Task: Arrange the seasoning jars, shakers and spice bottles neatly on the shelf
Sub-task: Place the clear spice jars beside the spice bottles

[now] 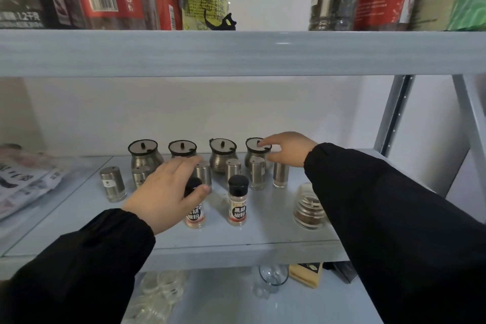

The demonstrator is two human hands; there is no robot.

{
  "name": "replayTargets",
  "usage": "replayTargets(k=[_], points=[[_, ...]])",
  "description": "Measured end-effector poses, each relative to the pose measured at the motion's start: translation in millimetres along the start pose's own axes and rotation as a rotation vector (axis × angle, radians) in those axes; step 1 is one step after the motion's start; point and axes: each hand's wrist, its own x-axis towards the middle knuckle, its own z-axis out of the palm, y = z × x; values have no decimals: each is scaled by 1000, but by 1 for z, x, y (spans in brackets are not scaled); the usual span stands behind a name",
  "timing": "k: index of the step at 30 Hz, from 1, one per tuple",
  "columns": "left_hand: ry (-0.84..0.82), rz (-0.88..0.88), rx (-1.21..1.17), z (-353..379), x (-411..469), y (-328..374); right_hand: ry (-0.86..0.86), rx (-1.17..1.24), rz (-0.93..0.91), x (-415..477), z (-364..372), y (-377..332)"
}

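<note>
Four steel jars with black-rimmed lids stand in a back row on the grey shelf (pixel 79 208). My right hand (pixel 288 148) holds the rightmost jar (pixel 253 159), index finger on its lid and thumb against its side. Several steel shakers (pixel 232 168) stand in front of the jars, and one shaker (pixel 112 184) sits apart at the left. Two black-capped pepper bottles stand nearer the front. My left hand (pixel 165 192) lies over the left bottle (pixel 195 216), thumb curled round its cap. The right bottle (pixel 238 205) stands free. A ribbed glass jar (pixel 307 209) is partly hidden by my right sleeve.
Packets (pixel 23 181) lie at the shelf's left end. The upper shelf (pixel 236 52) carries tall bags and bottles close overhead. A metal upright (pixel 394 113) bounds the right side. Below are glasses (pixel 272 277), clear containers (pixel 157 294) and a yellow box (pixel 306 275).
</note>
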Motion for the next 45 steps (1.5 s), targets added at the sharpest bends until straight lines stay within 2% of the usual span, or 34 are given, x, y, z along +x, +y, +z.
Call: replayTargets(k=[3,6,20,24,28,35,40,45], points=[[4,9,-7,1,1,-7,-120,-86,-67,8,7,-16],[12,17,-12,1,2,-14,-146,-115,-90,12,11,-19],[-6,6,-15,11,10,-23,-91,-85,-32,13,18,-17],[-17,27,9,3,39,-24,61,-4,-32,2,7,-20],[-130,41,86,-2,89,-12,153,8,-62,-20,-9,-14],[-429,164,216,27,151,15,151,-10,-8,-61,-17,21],[-489,216,265,47,169,18,155,25,62,-77,-17,42],[-504,250,200,55,175,13,163,31,80,-78,-15,44]])
